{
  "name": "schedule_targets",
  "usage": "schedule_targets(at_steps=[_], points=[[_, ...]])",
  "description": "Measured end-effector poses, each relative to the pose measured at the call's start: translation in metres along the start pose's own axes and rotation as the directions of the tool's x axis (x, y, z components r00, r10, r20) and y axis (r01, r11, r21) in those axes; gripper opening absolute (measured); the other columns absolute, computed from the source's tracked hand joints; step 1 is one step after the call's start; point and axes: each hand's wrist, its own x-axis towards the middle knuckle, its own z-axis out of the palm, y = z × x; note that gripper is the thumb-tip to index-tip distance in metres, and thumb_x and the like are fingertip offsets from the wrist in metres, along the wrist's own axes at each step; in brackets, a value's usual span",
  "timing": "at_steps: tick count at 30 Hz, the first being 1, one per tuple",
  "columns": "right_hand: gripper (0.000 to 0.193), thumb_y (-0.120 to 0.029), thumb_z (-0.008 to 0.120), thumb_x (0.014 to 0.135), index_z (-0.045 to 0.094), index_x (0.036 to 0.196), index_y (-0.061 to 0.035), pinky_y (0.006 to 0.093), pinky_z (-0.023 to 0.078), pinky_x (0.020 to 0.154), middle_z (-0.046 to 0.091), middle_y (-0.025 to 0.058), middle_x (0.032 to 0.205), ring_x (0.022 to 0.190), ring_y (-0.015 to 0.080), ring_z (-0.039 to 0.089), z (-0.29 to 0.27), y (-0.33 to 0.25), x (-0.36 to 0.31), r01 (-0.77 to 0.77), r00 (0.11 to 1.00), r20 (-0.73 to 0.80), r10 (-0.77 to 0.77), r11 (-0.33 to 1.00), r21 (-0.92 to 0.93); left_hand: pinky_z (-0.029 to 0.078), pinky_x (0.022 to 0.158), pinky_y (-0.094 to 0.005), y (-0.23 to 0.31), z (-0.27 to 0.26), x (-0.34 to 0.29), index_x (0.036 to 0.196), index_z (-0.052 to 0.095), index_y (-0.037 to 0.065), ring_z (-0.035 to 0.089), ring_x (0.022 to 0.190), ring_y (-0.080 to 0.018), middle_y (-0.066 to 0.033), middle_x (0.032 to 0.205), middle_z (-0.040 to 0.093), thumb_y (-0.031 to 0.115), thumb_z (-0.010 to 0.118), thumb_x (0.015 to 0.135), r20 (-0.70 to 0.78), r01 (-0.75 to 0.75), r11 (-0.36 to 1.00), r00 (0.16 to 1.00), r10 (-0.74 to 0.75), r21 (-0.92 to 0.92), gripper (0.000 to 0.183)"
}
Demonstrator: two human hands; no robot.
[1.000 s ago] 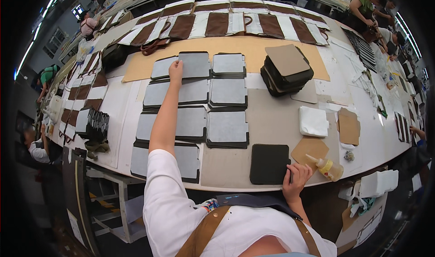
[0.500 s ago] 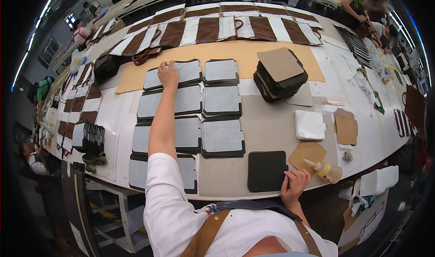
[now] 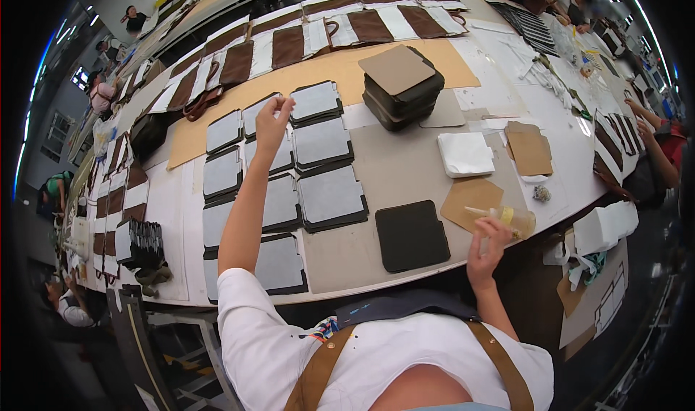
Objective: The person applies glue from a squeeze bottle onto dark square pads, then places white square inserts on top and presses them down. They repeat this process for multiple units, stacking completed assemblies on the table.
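Upper left of frame: left hand (image 3: 272, 123) pinching grey panel (image 3: 262, 114) at far row. Lower right: right hand (image 3: 489, 243) curled on glue bottle (image 3: 511, 217). Likely laying-out step; next calls for square placement.

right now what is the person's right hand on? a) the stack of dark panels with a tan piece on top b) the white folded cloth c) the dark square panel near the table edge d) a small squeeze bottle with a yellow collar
d: the right hand grips the small squeeze bottle lying by the tan paper piece, apart from the dark square panel.
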Motion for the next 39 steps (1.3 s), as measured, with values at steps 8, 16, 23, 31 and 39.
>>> schedule_targets(at_steps=[8, 16, 23, 31, 39], points=[[0.050, -0.031, 0.060, 0.099, 0.050, 0.138, -0.0015, 0.0393, 0.036, 0.108, 0.051, 0.0145, 0.138, 0.125, 0.0278, 0.050, -0.065, 0.134, 0.013, -0.623, 0.780, 0.152, 0.607, 0.777, 0.096, 0.038, 0.064, -0.0236, 0.154, -0.001, -0.127, 0.078, 0.052, 0.004, 0.046, 0.067, -0.0075, 0.0019, 0.069, 0.050, 0.031, 0.053, 0.105, 0.257, 0.117, 0.919, 0.966, -0.017, -0.377, 0.038], [0.063, -0.035, 0.070, 0.094, 0.048, 0.143, -0.0028, 0.0299, 0.042, 0.102, 0.061, 0.0099, 0.126, 0.115, 0.0171, 0.057, -0.088, 0.128, 0.021, -0.724, 0.665, 0.517, 0.538, 0.635, 0.270, 0.036, 0.068, -0.0232, 0.164, 0.031, -0.162, 0.081, 0.059, 0.005, 0.046, 0.071, -0.0077, 0.0010, 0.073, 0.052, 0.029, 0.056, 0.104, 0.199, 0.274, 0.720, 0.961, -0.190, -0.638, 0.034], [0.051, -0.032, 0.067, 0.097, 0.051, 0.135, -0.0025, 0.0337, 0.055, 0.091, 0.061, 0.0110, 0.124, 0.115, 0.0204, 0.060, -0.088, 0.114, 0.018, -0.550, 0.677, 0.304, 0.670, 0.186, 0.814, 0.038, 0.072, -0.0223, 0.152, 0.053, -0.175, 0.089, 0.062, 0.005, 0.048, 0.076, -0.0064, 0.0029, 0.080, 0.057, 0.027, 0.061, 0.101, 0.181, 0.311, 0.735, 0.950, -0.253, -0.602, 0.025], [0.057, -0.015, 0.077, 0.088, 0.048, 0.136, -0.0009, 0.0340, 0.047, 0.102, 0.059, 0.0092, 0.126, 0.116, 0.0191, 0.058, -0.065, 0.049, 0.038, -0.510, 0.794, 0.246, 0.556, 0.389, 0.767, 0.039, 0.071, -0.0228, 0.118, 0.069, -0.188, 0.084, 0.061, 0.005, 0.048, 0.073, -0.0069, 0.0024, 0.077, 0.058, 0.026, 0.061, 0.101, 0.174, 0.252, 0.799, 0.967, -0.186, -0.545, 0.027], [0.061, -0.008, 0.079, 0.083, 0.048, 0.136, -0.0058, 0.0323, 0.045, 0.102, 0.057, 0.0084, 0.124, 0.116, 0.0176, 0.056, -0.041, 0.003, 0.036, -0.410, 0.909, 0.224, 0.352, 0.654, 0.636, 0.043, 0.074, -0.0216, 0.116, 0.080, -0.193, 0.094, 0.065, 0.002, 0.051, 0.078, -0.0067, 0.0015, 0.085, 0.061, 0.021, 0.067, 0.097, -0.107, 0.105, 0.928, 0.983, -0.152, -0.359, 0.020]])
